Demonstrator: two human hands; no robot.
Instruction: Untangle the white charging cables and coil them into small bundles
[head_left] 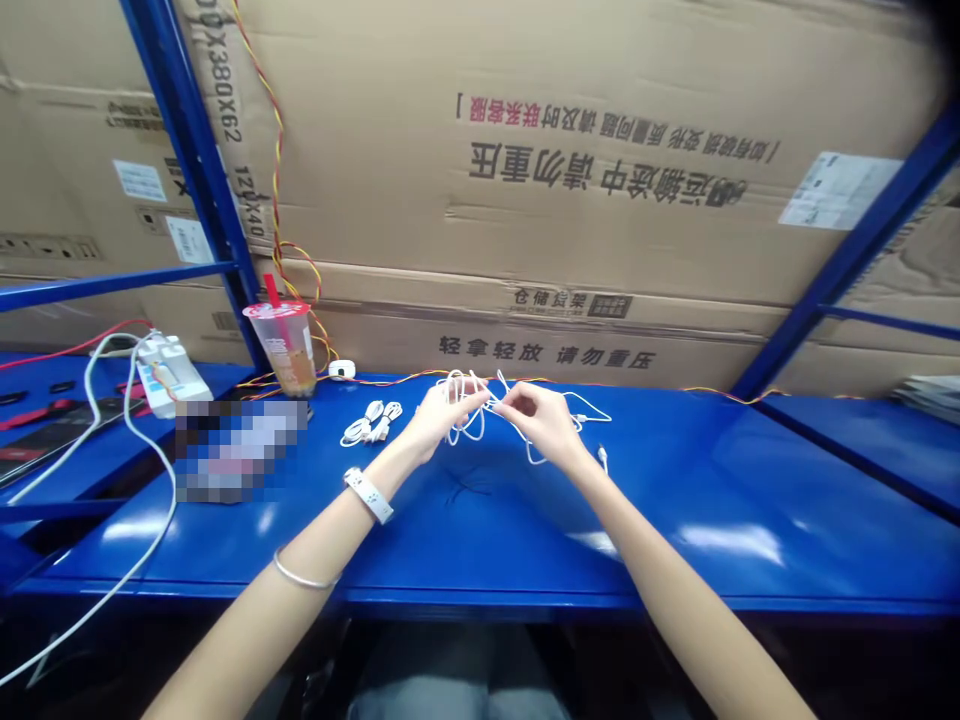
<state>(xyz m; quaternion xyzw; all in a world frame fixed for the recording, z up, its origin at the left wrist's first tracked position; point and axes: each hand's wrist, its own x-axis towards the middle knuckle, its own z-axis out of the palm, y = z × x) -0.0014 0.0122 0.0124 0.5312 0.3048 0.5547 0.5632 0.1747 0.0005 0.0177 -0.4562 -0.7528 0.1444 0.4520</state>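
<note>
white cable [474, 432] between left hand [444, 418] and right hand [541, 420], both grips pinching it

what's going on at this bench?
A person is handling a loose white cable with both hands over a blue steel shelf. The right hand pinches a strand, while the left hand is among the loops. A bundled white cable lies to their left.
</note>
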